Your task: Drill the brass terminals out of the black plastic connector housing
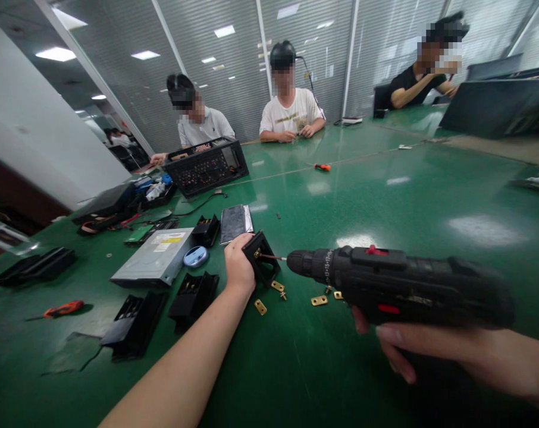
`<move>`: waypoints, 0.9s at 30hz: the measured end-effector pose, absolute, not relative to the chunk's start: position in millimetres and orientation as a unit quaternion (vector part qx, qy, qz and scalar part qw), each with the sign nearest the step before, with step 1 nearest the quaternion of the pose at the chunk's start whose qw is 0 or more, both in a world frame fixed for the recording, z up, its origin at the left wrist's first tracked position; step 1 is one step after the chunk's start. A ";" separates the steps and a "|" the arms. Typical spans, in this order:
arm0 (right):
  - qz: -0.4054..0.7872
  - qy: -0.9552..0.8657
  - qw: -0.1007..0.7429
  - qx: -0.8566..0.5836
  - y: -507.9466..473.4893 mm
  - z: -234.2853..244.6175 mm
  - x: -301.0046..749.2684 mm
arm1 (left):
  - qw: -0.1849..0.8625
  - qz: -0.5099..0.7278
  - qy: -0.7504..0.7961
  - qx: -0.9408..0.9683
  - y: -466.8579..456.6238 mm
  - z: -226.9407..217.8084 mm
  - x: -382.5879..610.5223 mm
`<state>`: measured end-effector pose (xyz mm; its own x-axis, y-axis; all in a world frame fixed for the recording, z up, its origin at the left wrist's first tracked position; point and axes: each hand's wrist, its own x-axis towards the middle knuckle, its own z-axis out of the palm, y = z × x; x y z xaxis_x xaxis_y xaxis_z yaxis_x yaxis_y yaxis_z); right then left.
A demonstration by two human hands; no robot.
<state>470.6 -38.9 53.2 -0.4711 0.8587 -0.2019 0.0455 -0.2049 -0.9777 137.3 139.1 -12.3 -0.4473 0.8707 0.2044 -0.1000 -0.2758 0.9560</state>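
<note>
My left hand (240,266) is closed around a black plastic housing (264,270), tilted up off the green table. My right hand (434,348) grips a black cordless drill (385,285) with red switches, held level and pointing left. Its long thin bit (273,257) reaches into the housing, where the tip meets a small brass piece (257,253); whether it sits in a screw head is too small to tell. Beneath the two hands lie several brass plates with two holes, one brass plate (260,307) nearest my left wrist, and a brass screw (283,295).
Left of my forearm stand several similar black housings (193,300), a silver optical drive (153,258), a blue oval object (196,256) and an orange screwdriver (64,309). Farther back are a black computer case (209,169) and another orange screwdriver (322,167). Three people sit across the table.
</note>
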 end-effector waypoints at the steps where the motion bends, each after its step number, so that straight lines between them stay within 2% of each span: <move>1: 0.654 -0.539 0.312 -0.429 -40.8 56.0 468.8 | 0.350 0.695 0.492 0.389 138.8 -12.0 137.6; 6: 0.643 -0.530 0.333 -0.441 -43.3 65.0 466.1 | 0.355 0.696 0.495 0.380 138.4 -10.7 138.7; 12: 0.644 -0.601 0.275 -0.386 -34.2 61.3 474.6 | 0.359 0.697 0.490 0.381 138.9 -9.7 139.4; 20: 0.666 -0.577 0.288 -0.376 -32.9 54.4 476.0 | 0.365 0.686 0.495 0.388 136.2 -8.6 137.7; 27: 0.652 -0.594 0.266 -0.389 -33.7 55.7 474.3 | 0.365 0.697 0.488 0.378 140.2 -11.2 138.7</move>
